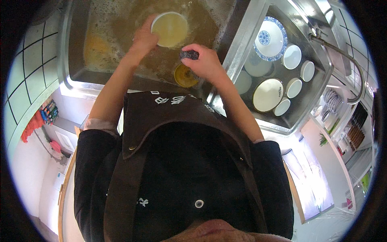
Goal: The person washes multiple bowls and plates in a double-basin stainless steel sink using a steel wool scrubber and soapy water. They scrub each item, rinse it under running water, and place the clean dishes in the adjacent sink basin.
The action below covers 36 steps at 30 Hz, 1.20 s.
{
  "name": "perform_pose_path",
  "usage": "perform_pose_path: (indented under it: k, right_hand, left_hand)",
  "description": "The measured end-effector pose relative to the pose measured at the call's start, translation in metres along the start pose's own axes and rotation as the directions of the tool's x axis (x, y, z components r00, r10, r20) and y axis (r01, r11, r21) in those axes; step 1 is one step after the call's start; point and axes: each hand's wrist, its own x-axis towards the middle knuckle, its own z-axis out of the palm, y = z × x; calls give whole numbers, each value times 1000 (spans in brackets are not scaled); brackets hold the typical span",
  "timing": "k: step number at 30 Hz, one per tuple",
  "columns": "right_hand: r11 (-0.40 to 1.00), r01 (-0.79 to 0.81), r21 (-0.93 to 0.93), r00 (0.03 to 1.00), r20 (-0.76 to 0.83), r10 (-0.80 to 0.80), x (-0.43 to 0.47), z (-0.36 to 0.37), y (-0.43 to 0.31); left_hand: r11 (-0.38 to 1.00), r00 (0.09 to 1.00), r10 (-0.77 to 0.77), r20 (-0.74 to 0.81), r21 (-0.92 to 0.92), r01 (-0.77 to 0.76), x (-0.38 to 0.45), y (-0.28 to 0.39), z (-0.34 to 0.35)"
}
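My left hand point(145, 37) grips the rim of a round white bowl point(170, 29) at its left side, above the brownish, sudsy water point(121, 18) of the left steel sink basin. Yellowish liquid or the bowl's inside shows through the opening; I cannot tell which. Between the thumb and fingers of my right hand point(207, 62) is a dark grey scrubbing pad point(189, 54), just below and right of the bowl. A yellow-brown round dish point(185, 76) lies partly in the water under my right hand, which hides its right side.
In the right steel basin point(290, 119) stand a blue-patterned white bowl point(269, 39), a large dark-rimmed bowl point(267, 95) and several small white bowls point(292, 57). A metal divider point(246, 33) separates the basins. A curved faucet point(347, 56) reaches over the right side. Shelves with kitchenware point(332, 101) stand farther right.
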Motion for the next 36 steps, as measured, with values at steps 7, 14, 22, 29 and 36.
perform_pose_path:
  k: [7,14,22,29,36]
  right_hand:
    - [932,343,-119,919,-164,-359,-9,7,7]
    - [905,375,-201,906,-125,-403,-16,13,11]
    - [913,393,-106,910,-100,-403,-17,14,13]
    - [922,374,-98,920,-82,-382,-15,15,12]
    - [946,316,-70,948,-19,-318,-17,5,1]
  left_hand:
    - [453,515,852,-93,624,-637,-9,7,-43]
    - [407,374,908,-191,616,-674,-19,19,-47]
    - [280,253,959,-131,595,-754,-50,46,-47]
    - [234,151,969,-195,527,-817,-60,74,-42]
    - [922,899,313,-307,-129,-365,-46,79,-9]
